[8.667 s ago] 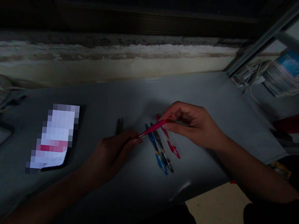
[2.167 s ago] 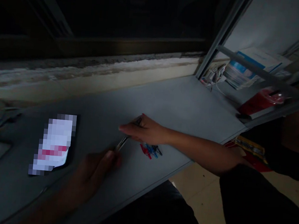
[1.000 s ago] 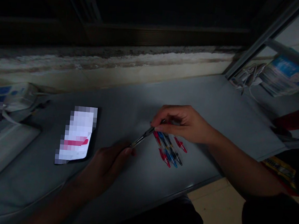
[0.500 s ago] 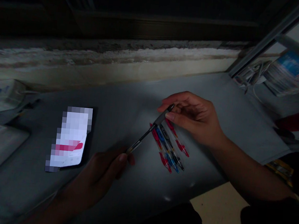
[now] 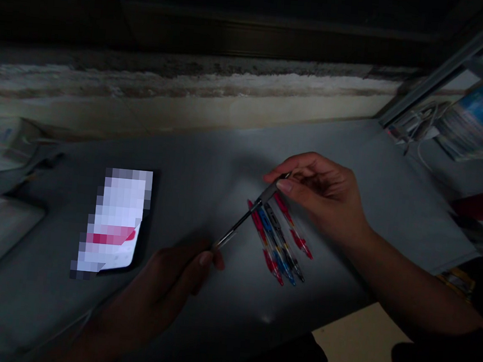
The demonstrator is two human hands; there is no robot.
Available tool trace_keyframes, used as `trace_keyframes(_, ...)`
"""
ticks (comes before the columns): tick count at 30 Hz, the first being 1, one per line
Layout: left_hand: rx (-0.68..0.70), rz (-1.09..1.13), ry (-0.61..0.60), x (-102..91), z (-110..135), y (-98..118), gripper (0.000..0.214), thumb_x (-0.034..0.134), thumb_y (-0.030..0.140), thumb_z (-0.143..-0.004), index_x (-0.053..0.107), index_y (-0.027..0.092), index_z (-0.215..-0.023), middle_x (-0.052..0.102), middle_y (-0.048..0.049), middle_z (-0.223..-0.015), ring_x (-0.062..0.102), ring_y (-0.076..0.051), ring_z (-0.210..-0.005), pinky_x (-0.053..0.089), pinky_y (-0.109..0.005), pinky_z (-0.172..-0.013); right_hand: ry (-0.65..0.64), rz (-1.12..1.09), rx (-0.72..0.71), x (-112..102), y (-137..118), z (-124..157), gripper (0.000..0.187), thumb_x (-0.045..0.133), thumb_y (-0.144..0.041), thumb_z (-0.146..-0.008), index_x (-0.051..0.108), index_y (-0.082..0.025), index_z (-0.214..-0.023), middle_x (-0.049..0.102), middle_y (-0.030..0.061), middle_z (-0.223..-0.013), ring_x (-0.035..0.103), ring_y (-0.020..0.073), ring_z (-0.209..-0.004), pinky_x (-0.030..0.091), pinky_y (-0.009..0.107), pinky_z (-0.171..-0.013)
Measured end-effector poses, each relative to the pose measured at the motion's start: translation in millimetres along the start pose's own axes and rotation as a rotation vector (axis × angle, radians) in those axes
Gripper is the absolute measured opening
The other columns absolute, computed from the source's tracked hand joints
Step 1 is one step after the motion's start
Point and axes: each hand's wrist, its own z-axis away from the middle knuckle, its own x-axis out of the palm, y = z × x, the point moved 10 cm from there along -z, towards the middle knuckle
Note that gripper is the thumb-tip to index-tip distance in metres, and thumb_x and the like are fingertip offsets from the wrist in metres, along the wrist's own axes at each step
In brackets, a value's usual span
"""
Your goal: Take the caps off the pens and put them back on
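A slim black ballpoint pen (image 5: 242,220) with a clear barrel tip runs diagonally between my hands. My right hand (image 5: 320,196) pinches its upper end between thumb and fingers, just above the pens on the desk. My left hand (image 5: 164,287) holds its lower end, and its fingers hide the tip. A row of several side-by-side pens (image 5: 278,243) lies under my right hand, in red, blue and black. Their upper ends are partly hidden by the held pen and my right fingers.
A smartphone (image 5: 113,220) with a pixelated screen lies on the grey desk (image 5: 209,167), left of my hands. Papers (image 5: 3,146) sit at the far left. Magazines (image 5: 479,123) and cables (image 5: 419,126) lie at the back right. The desk's front edge drops to a tiled floor (image 5: 357,349).
The red pen held earlier now lies among the pens on the desk, and a black pen is between my hands. My right hand has risen and moved slightly right over the last second.
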Motion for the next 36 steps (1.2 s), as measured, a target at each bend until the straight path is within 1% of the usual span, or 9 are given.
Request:
trace_keyframes(6,0.013,0.031,-0.04,5.5,-5,4,0.058,0.044,0.063,-0.12,0.075,0.024,-0.092,0.059,0.0044,-0.058,0.055,-0.014,-0.049,0.043,-0.024,-0.049,-0.191,-0.022,0.175,32,17,15,0.016,0.095,-0.027,-0.096,0.087,-0.016,-0.106,0.09,0.005,-0.099,0.079,0.0093,-0.078,0.062,0.02,-0.073)
trace_keyframes(10,0.029,-0.002,-0.019,4.2,-7,9,0.054,0.05,0.063,-0.115,0.072,0.025,-0.083,0.066,0.0028,-0.063,0.056,-0.015,-0.049,0.041,-0.026,-0.048,-0.251,0.118,0.354,33,33,19,0.05,0.091,-0.051,-0.099,0.069,-0.016,-0.071,0.067,-0.0033,-0.059,0.056,0.0056,-0.052,0.043,0.018,-0.053)
trace_keyframes(12,0.022,-0.004,-0.005,3.3,-6,7,0.051,0.05,0.061,-0.115,0.072,0.025,-0.086,0.068,0.0022,-0.066,0.058,-0.015,-0.051,0.044,-0.026,-0.051,-0.346,0.157,0.336,37,28,18,0.05,0.088,-0.052,-0.101,0.065,-0.017,-0.075,0.061,-0.006,-0.058,0.049,0.0046,-0.05,0.036,0.019,-0.05)
trace_keyframes(16,0.013,-0.002,0.01,3.9,-2,-3,0.051,0.048,0.061,-0.117,0.071,0.025,-0.09,0.054,0.0063,-0.057,0.047,-0.014,-0.046,0.042,-0.026,-0.051,-0.41,0.138,0.224,35,9,12,0.035,0.091,-0.042,-0.1,0.073,-0.017,-0.117,0.08,-0.0005,-0.086,0.068,0.0086,-0.069,0.051,0.02,-0.064)
trace_keyframes(20,0.017,-0.014,-0.009,7.9,0,-8,0.052,0.048,0.062,-0.117,0.071,0.025,-0.089,0.053,0.0064,-0.057,0.047,-0.014,-0.047,0.037,-0.026,-0.049,-0.383,0.341,0.282,26,17,13,0.061,0.072,-0.058,-0.113,0.06,-0.018,-0.069,0.054,-0.0056,-0.055,0.046,0.0046,-0.05,0.033,0.022,-0.051)
trace_keyframes(24,0.037,-0.006,-0.002,7.0,-1,-4,0.051,0.049,0.06,-0.118,0.071,0.024,-0.089,0.053,0.0063,-0.058,0.049,-0.014,-0.047,0.038,-0.026,-0.05,-0.402,0.288,0.185,31,5,11,0.047,0.079,-0.06,-0.108,0.069,-0.018,-0.089,0.071,-0.0022,-0.076,0.059,0.0067,-0.064,0.043,0.021,-0.06)
trace_keyframes(28,0.045,-0.027,-0.008,6.6,-3,1,0.05,0.049,0.06,-0.118,0.072,0.024,-0.091,0.056,0.0054,-0.06,0.052,-0.014,-0.049,0.038,-0.026,-0.05,-0.391,0.409,0.185,26,5,11,0.053,0.069,-0.055,-0.115,0.062,-0.019,-0.076,0.054,-0.0062,-0.059,0.044,0.0054,-0.052,0.035,0.023,-0.054)
trace_keyframes(32,0.053,-0.038,0.003,6.0,-3,2,0.05,0.047,0.057,-0.119,0.072,0.024,-0.09,0.055,0.0065,-0.058,0.049,-0.013,-0.046,0.04,-0.025,-0.05,-0.478,0.371,0.14,34,2,13,0.03,0.073,-0.048,-0.113,0.071,-0.019,-0.107,0.071,-0.0032,-0.077,0.06,0.0081,-0.064,0.044,0.022,-0.062)
trace_keyframes(36,0.087,-0.034,-0.01,8.0,-3,6,0.049,0.05,0.058,-0.117,0.077,0.025,-0.092,0.071,0.0013,-0.071,0.066,-0.017,-0.058,0.047,-0.025,-0.054,-0.536,0.486,0.125,38,4,14,0.039,0.062,-0.044,-0.119,0.065,-0.02,-0.09,0.067,-0.0043,-0.07,0.057,0.0069,-0.061,0.041,0.022,-0.063)
